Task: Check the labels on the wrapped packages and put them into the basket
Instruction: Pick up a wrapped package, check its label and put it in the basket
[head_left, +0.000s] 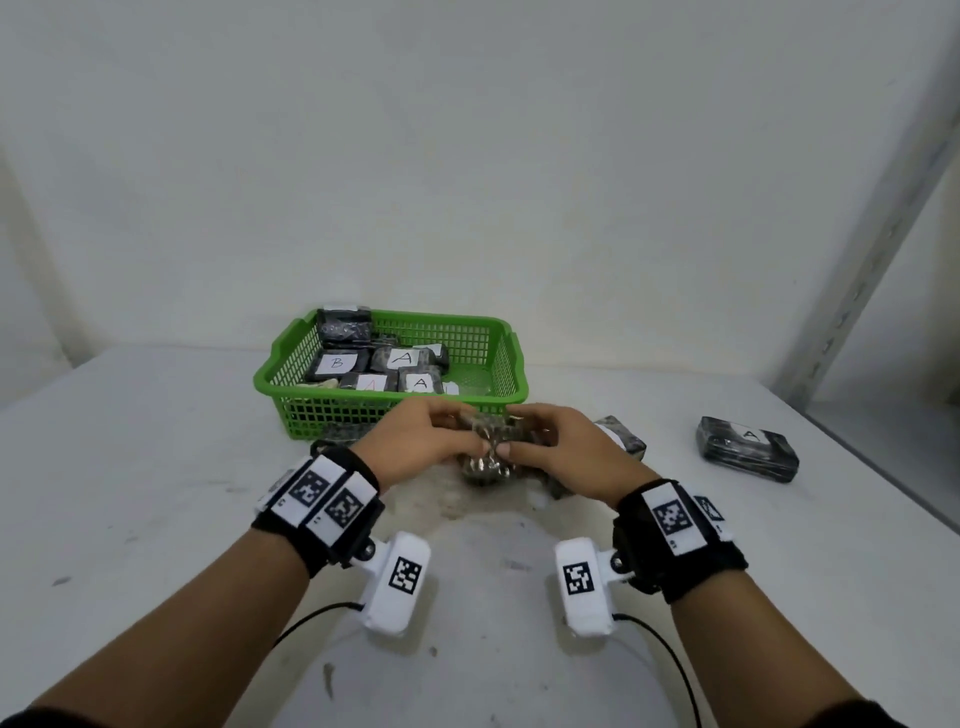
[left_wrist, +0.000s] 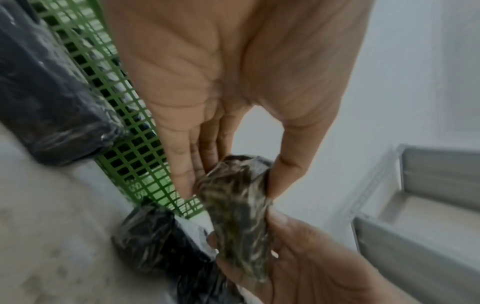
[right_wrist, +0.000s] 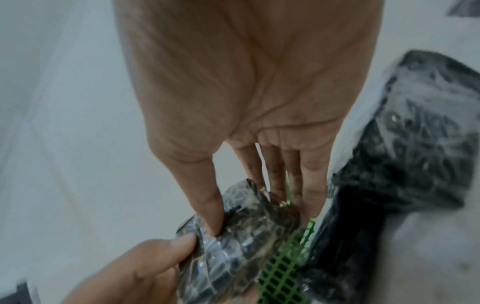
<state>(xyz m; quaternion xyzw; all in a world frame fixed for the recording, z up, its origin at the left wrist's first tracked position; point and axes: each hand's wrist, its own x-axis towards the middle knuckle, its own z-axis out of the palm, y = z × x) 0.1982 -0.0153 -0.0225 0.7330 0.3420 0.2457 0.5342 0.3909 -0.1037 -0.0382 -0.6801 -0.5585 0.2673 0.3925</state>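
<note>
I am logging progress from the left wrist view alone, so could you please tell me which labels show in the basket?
Observer: The head view shows one B label and three A labels in the basket.
Operator: Is any package lying farther right?
Observer: Yes, an A package lies alone on the table, right of the right hand.

Place: a bare sorting or packing bench, not a home
Surface: a scuffed, stained white table (head_left: 156, 467)
Surround: plain white walls (head_left: 467, 156), a grey metal shelf frame (head_left: 872, 249) at the right
Goods: wrapped packages lettered A and B in a green basket (head_left: 488, 332)
</note>
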